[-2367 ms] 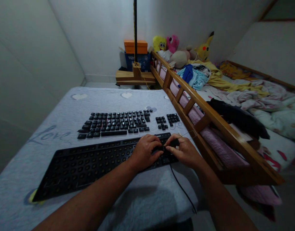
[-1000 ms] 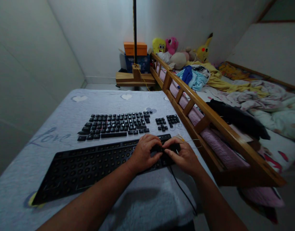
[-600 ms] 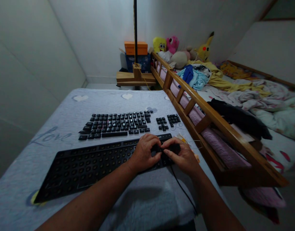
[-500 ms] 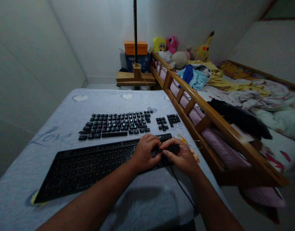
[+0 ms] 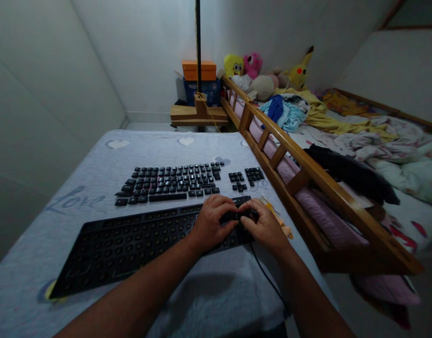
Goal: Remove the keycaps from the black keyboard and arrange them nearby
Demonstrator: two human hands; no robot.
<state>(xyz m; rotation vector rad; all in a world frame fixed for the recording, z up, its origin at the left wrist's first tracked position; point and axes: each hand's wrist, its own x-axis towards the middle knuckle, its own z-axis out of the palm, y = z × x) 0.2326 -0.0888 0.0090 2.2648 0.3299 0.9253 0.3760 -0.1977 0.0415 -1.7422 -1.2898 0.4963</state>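
Observation:
A black keyboard base with its keycaps off lies across a grey cloth-covered table. The loose black keycaps sit in rows beyond it, with a smaller group to their right. My left hand and my right hand meet at the base's right end. Both have their fingers curled and pinched together over it. What sits between the fingertips is hidden. A small orange and yellow tool lies on the cloth just right of my right hand.
A black cable runs from the keyboard over the table's near edge. A wooden bed rail borders the table's right side, with rumpled bedding and plush toys behind it. A black post on a wooden foot and boxes stand beyond the table.
My right hand has slid slightly left and closer to my left hand. The thin wire seen by my right hand earlier no longer shows. The left hand has barely moved.

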